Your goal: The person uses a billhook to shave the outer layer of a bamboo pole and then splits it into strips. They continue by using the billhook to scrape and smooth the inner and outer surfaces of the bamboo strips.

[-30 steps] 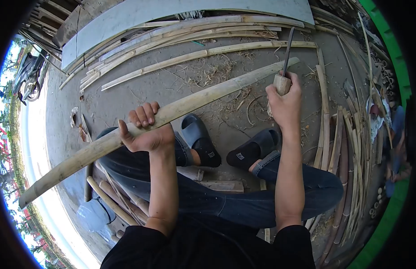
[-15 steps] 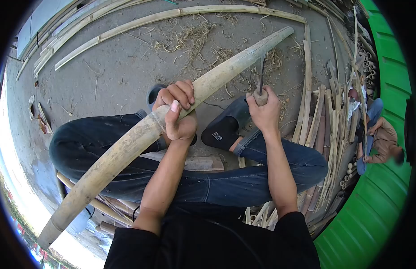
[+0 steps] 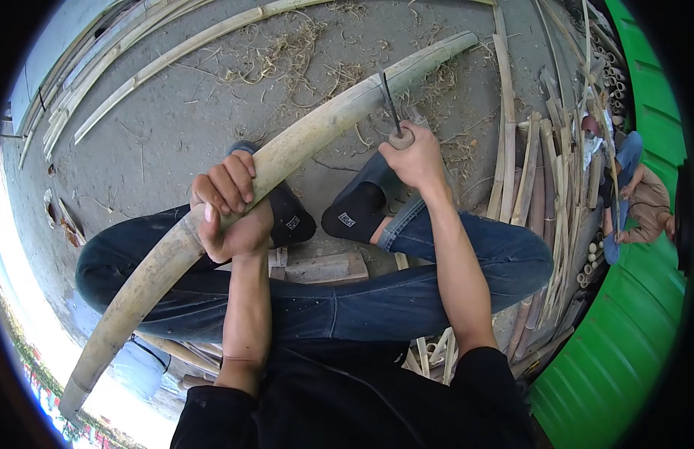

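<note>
A long pale bamboo pole [image 3: 317, 127] slants across my crossed legs, from the lower left up to the upper right. My left hand [image 3: 231, 198] is wrapped round it near its middle, thumb on top. In my right hand [image 3: 418, 156] is the stubby handle of a knife [image 3: 392, 105], its narrow dark blade upright against the pole's near side, toward the far end. The blade's tip shows just above the pole. My fingers are closed around the handle and hide part of it.
Curly bamboo shavings [image 3: 283, 56] lie on the grey ground [image 3: 164, 112]. Split bamboo strips [image 3: 545, 187] are piled at the right, with long strips [image 3: 111, 75] at the upper left. Another person [image 3: 642, 202] sits at the far right by a green ribbed metal sheet [image 3: 594, 374].
The pole and my left hand have shifted left and slightly down. My right hand has moved left and up with the knife, whose blade now leans across the pole.
</note>
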`<action>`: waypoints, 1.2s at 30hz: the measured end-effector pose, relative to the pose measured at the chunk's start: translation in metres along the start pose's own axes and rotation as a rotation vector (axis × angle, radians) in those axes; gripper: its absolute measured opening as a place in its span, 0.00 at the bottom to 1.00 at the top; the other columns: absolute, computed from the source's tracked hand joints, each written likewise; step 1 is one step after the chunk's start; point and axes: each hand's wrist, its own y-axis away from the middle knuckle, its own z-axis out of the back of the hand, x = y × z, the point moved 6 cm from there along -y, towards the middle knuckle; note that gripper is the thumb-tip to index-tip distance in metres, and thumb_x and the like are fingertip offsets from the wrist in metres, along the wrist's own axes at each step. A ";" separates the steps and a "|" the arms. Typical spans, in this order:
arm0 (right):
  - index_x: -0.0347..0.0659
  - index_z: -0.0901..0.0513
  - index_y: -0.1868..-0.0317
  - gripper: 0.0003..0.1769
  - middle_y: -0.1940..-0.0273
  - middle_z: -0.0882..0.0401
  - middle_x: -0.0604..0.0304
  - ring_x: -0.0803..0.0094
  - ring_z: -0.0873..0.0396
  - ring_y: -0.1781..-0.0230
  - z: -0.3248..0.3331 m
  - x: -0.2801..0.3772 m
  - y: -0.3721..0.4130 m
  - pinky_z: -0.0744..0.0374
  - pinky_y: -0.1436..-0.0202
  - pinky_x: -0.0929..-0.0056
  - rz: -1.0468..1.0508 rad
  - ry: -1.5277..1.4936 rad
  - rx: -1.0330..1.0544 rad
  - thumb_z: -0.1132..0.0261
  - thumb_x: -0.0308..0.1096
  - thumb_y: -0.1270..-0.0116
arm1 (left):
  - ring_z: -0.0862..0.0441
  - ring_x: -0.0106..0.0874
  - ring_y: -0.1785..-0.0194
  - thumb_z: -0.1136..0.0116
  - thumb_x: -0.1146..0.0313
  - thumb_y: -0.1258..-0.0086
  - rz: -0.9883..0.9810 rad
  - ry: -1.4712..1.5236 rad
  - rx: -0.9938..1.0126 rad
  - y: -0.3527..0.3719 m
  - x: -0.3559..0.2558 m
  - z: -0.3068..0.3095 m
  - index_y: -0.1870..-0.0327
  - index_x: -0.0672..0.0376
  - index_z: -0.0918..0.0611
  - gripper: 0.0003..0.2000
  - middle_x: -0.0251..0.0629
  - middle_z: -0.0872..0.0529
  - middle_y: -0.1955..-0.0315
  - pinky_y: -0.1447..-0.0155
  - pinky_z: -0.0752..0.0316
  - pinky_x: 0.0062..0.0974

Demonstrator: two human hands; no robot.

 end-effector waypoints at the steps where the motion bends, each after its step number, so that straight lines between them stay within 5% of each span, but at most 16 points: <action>1: 0.29 0.15 0.56 0.21 0.66 0.13 0.40 0.47 0.11 0.60 0.000 -0.005 0.002 0.17 0.53 0.60 0.004 -0.007 -0.020 0.27 0.38 0.46 | 0.35 0.25 0.75 0.42 0.57 0.40 -0.009 -0.005 0.029 -0.002 -0.001 -0.004 0.77 0.47 0.33 0.13 0.25 0.33 0.84 0.53 0.36 0.31; 4: 0.30 0.14 0.57 0.21 0.66 0.13 0.39 0.45 0.11 0.58 -0.005 0.017 0.021 0.16 0.52 0.58 -0.090 -0.061 0.132 0.26 0.38 0.47 | 0.36 0.24 0.75 0.42 0.57 0.40 -0.014 -0.038 0.087 -0.002 -0.009 -0.016 0.77 0.47 0.33 0.13 0.25 0.34 0.84 0.53 0.37 0.31; 6: 0.35 0.15 0.61 0.16 0.69 0.13 0.42 0.44 0.12 0.61 -0.014 0.028 0.033 0.16 0.55 0.57 0.050 -0.116 0.083 0.26 0.37 0.47 | 0.37 0.23 0.74 0.43 0.55 0.40 -0.004 -0.082 0.119 0.000 -0.008 -0.019 0.77 0.45 0.34 0.13 0.24 0.34 0.83 0.52 0.38 0.30; 12: 0.31 0.14 0.57 0.20 0.68 0.13 0.41 0.45 0.12 0.64 -0.004 0.000 0.016 0.17 0.56 0.58 -0.019 -0.010 -0.086 0.28 0.37 0.46 | 0.37 0.23 0.75 0.44 0.55 0.39 -0.014 -0.061 0.100 0.003 -0.007 -0.018 0.76 0.45 0.34 0.13 0.24 0.34 0.84 0.52 0.38 0.30; 16: 0.30 0.15 0.58 0.21 0.67 0.12 0.40 0.49 0.11 0.64 -0.016 0.015 0.029 0.17 0.54 0.58 -0.015 -0.064 0.076 0.27 0.38 0.46 | 0.36 0.23 0.75 0.44 0.56 0.39 0.005 -0.070 0.091 0.011 -0.007 -0.019 0.76 0.45 0.33 0.12 0.24 0.34 0.84 0.52 0.38 0.30; 19: 0.30 0.15 0.62 0.18 0.69 0.14 0.39 0.45 0.12 0.64 0.008 -0.032 -0.011 0.17 0.56 0.57 -0.171 0.020 -0.099 0.28 0.38 0.47 | 0.35 0.23 0.75 0.44 0.56 0.38 -0.003 -0.057 0.047 0.014 -0.009 -0.021 0.77 0.45 0.33 0.12 0.24 0.34 0.84 0.53 0.37 0.30; 21: 0.30 0.15 0.62 0.18 0.69 0.14 0.39 0.45 0.12 0.63 0.016 -0.004 0.009 0.16 0.56 0.57 -0.098 0.006 -0.076 0.28 0.38 0.47 | 0.35 0.23 0.75 0.44 0.57 0.37 -0.018 -0.090 0.165 0.013 -0.013 -0.038 0.77 0.46 0.33 0.12 0.24 0.34 0.84 0.52 0.37 0.31; 24: 0.33 0.14 0.61 0.17 0.68 0.13 0.41 0.46 0.11 0.63 -0.013 0.021 0.037 0.16 0.55 0.57 0.039 -0.115 0.031 0.27 0.38 0.47 | 0.36 0.23 0.75 0.45 0.57 0.37 -0.012 -0.074 0.115 0.011 -0.010 -0.027 0.77 0.46 0.33 0.12 0.24 0.34 0.84 0.52 0.37 0.31; 28: 0.27 0.13 0.52 0.25 0.64 0.12 0.37 0.47 0.10 0.61 -0.007 -0.030 -0.009 0.15 0.54 0.60 -0.158 0.012 -0.040 0.26 0.38 0.47 | 0.36 0.24 0.75 0.44 0.56 0.39 -0.005 -0.003 -0.010 0.007 -0.004 -0.002 0.76 0.46 0.34 0.12 0.25 0.34 0.84 0.52 0.37 0.32; 34: 0.31 0.15 0.59 0.20 0.71 0.14 0.43 0.52 0.11 0.66 -0.022 0.010 0.023 0.17 0.59 0.61 -0.033 -0.113 0.011 0.27 0.39 0.47 | 0.37 0.25 0.76 0.46 0.58 0.41 0.002 0.007 -0.126 0.012 0.002 0.002 0.77 0.47 0.36 0.12 0.26 0.36 0.85 0.52 0.35 0.33; 36: 0.30 0.15 0.59 0.21 0.69 0.13 0.42 0.51 0.11 0.65 -0.026 -0.002 0.006 0.17 0.58 0.61 -0.055 -0.026 -0.011 0.27 0.39 0.47 | 0.35 0.26 0.75 0.49 0.60 0.34 0.006 0.037 -0.247 0.009 0.006 0.022 0.75 0.48 0.35 0.11 0.28 0.34 0.84 0.54 0.35 0.34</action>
